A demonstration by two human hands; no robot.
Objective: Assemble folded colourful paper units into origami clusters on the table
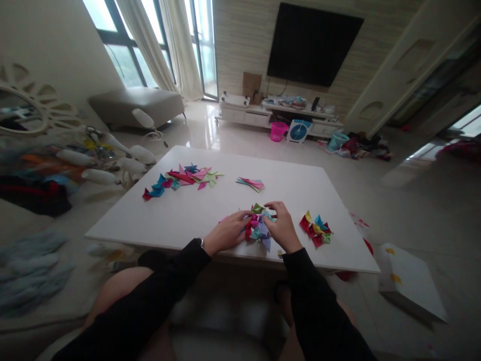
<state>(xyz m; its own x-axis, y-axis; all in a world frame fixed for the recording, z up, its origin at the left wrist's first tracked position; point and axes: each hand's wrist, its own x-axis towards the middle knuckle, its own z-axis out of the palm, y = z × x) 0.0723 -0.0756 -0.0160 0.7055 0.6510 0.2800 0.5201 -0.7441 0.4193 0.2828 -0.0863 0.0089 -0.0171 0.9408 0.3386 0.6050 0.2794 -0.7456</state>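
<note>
Both my hands rest on a cluster of folded colourful paper pieces near the front edge of a white table. My left hand lies on the cluster's left side with its fingers curled onto the paper. My right hand grips the right side, fingers bent over a green piece at the top. A small heap of red, yellow and blue folded pieces lies just right of my right hand. A row of folded pieces spreads across the far left, and a thin stack of pink sheets sits at mid-table.
A white box lies on the floor at the right. A cluttered white shelf stands on the left. Beyond the table are a grey sofa, a low TV stand, a pink bucket and a wall television.
</note>
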